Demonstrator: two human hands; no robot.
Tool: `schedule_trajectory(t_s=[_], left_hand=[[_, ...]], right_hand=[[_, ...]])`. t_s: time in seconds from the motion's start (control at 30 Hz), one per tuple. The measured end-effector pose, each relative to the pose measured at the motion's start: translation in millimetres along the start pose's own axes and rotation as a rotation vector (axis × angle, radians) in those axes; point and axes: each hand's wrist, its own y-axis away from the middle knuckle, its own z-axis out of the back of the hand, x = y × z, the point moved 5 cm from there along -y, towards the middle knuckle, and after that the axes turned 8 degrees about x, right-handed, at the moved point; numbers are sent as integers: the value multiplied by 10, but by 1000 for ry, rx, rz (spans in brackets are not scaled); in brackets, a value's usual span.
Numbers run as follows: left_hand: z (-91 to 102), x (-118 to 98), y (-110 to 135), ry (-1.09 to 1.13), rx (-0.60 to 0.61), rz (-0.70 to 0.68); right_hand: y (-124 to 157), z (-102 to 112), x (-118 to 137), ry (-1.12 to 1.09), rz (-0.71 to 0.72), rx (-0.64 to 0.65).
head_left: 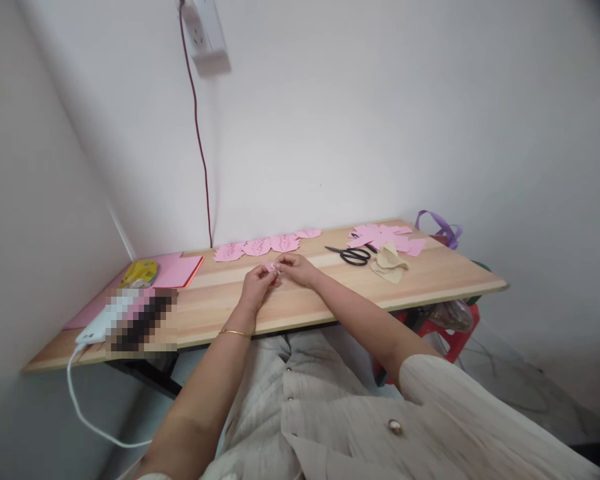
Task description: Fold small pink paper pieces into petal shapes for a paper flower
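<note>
Both hands meet over the wooden table near its front edge. My left hand (259, 283) pinches a small piece of pink paper (269, 267), most of it hidden by the fingers. From the other side, my right hand (296, 268) closes its fingertips on the same piece. Behind the hands, a row of pink paper cutouts (257, 247) with jagged edges and drawn lines lies along the wall. Black-handled scissors (353, 255) rest to the right of my right hand, slightly spread.
Pink paper scraps (385, 238) and a crumpled tan paper (391, 265) lie on the right. At left are pink sheets (177, 270), a yellow packet (141, 272) and a white device (100, 327) with a cable. A red stool (455, 340) stands below.
</note>
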Motion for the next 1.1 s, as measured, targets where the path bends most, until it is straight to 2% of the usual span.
schedule_trajectory(t_s=[0.3, 0.6, 0.87, 1.1], left_hand=[[41, -3, 4, -106, -62, -16], [27, 10, -1, -96, -30, -1], [46, 39, -8, -132, -18, 2], [44, 24, -15, -156, -25, -9]], right_hand=[[-10, 11, -62, 23, -28, -5], [-4, 22, -24, 102, -56, -3], [-33, 36, -133, 75, -29, -13], [-31, 35, -97, 47, -15, -8]])
